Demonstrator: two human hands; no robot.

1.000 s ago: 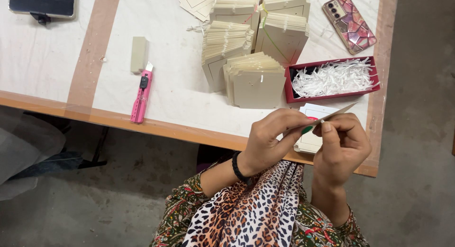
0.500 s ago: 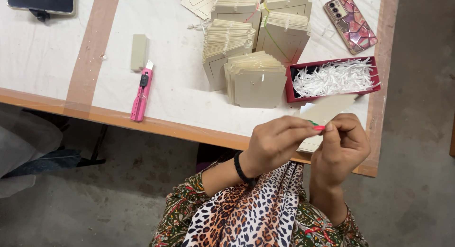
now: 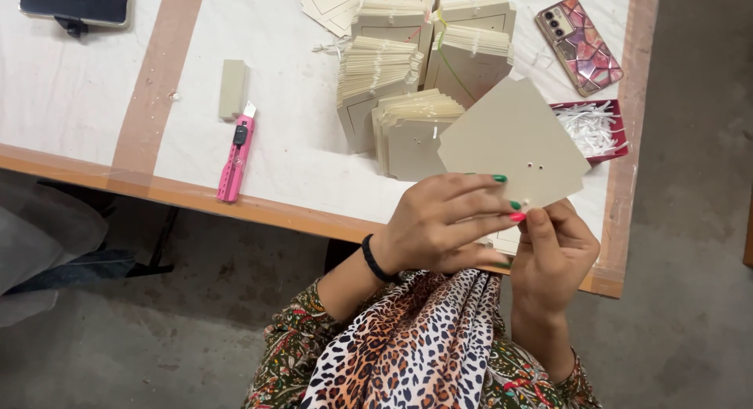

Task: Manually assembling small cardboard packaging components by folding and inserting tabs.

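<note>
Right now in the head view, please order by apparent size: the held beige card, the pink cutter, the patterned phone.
1. beige card, though it is nearest the camera.
2. pink cutter and patterned phone look alike; unranked.

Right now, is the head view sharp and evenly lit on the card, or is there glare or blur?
Head view: even, soft light, no glare; beige card sharp, its two small holes distinct; both hands crisp; white table bright, not washed out.

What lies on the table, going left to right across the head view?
Black phone → small beige block → pink utility knife → stacks of beige cards → single beige card held in both hands → red tray of white shreds.
</note>
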